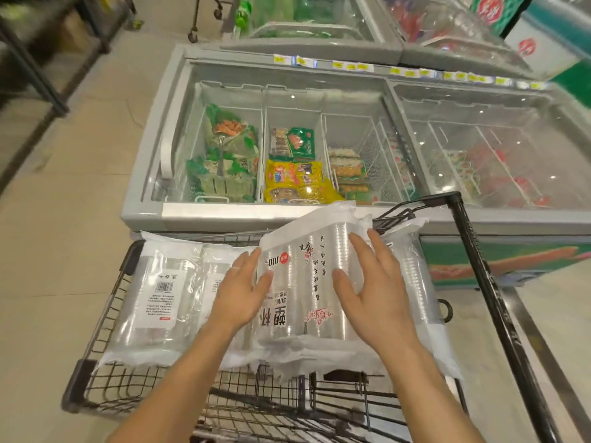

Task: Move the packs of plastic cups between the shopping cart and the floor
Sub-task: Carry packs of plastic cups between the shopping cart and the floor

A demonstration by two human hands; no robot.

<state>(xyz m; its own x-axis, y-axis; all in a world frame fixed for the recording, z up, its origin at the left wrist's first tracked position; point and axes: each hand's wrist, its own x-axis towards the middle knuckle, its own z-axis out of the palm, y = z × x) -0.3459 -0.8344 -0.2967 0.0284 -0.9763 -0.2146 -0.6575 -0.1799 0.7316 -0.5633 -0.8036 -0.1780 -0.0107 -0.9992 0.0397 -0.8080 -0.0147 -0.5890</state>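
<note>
Floor [57, 251] open at nine o'clock; freezer [150, 174] at twelve. Left hand [243, 292] and right hand [371, 286], fingers straight, seemingly press the top pack [307, 276] in the cart [102, 318].

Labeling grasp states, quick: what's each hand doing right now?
Left hand: open, straight fingers against the left side of the top cup pack.
Right hand: open, fingers spread flat on the same pack.

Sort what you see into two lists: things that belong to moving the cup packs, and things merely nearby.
Job: top pack of plastic cups, barcode-labelled pack, far-right pack, shopping cart, floor, left hand, right hand.
Nearby only: chest freezer, yellow food packets, green frozen packets, price tags.
</note>
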